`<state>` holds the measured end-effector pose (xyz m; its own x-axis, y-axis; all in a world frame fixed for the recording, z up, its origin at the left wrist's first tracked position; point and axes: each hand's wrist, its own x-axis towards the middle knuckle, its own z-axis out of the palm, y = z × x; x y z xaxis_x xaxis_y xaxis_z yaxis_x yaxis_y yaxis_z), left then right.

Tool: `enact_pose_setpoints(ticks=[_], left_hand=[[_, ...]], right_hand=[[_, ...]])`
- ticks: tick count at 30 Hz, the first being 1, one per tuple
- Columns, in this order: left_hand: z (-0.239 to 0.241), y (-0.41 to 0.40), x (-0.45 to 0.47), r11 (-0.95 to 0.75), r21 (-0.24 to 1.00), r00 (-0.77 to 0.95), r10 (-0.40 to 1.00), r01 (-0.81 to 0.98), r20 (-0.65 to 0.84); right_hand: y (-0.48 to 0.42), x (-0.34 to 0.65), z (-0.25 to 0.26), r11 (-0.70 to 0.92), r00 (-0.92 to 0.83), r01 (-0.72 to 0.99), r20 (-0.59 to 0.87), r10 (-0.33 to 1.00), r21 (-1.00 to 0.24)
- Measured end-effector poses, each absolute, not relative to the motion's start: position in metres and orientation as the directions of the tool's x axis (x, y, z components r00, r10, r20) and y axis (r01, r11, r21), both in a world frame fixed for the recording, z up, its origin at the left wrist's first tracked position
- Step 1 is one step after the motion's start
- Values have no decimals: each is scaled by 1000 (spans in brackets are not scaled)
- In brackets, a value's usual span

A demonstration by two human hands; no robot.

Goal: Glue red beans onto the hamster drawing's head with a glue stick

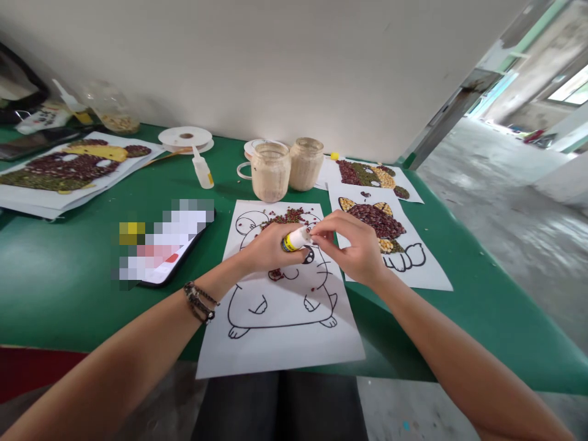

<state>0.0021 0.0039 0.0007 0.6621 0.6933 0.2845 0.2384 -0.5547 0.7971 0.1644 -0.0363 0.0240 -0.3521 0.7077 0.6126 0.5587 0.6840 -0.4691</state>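
Holding wht tube (296, 238) w/ L hand (269, 248)

On the table (82, 300), the drawing (280, 309) lies before two jars (271, 174), between phone (172, 248) left and bean picture (379, 222) right.

Beans (294, 214) Topped an Outlined Animal Drawing (280, 352)

The drawing, a round animal in black line on white paper, lay flat, its lower body mostly uncovered. Dark red and green beans crowded the head loosely; a small reddish cluster sat by the mouth. A white bottle (296, 238), yellow-labelled, slanted above the face, white end rightward.
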Motion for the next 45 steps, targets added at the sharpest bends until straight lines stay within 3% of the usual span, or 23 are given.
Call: enact_pose_setpoints(ticks=[4,8,16,21,24,28,36,41,45], left_hand=[[0,4,1,-373,918,628,748,132,214],[-1,7,0,-148,988,620,779,48,87],[2,9,3,-81,992,576,817,97,11],[-6,16,6,-222,931,410,908,289,89],[-10,18,5,-331,870,396,901,365,176],[-7,13,4,-417,857,527,822,302,214],[-4,8,3,-145,984,575,816,104,60],[-3,9,3,-172,973,526,848,151,68],[-2,10,3,-305,921,495,855,241,154]], right_hand=[[-32,162,19,519,-202,397,480,854,-756],[-29,160,11,399,-171,301,363,916,-866],[-28,159,7,359,-165,304,322,932,-882],[-23,162,6,315,-36,304,320,947,-899],[-21,165,6,324,-10,303,337,941,-896],[-23,165,9,390,-34,260,395,918,-883],[-27,157,7,348,-147,234,321,936,-908],[-26,158,6,304,-100,211,289,952,-929],[-22,164,9,353,-18,192,356,934,-916]])
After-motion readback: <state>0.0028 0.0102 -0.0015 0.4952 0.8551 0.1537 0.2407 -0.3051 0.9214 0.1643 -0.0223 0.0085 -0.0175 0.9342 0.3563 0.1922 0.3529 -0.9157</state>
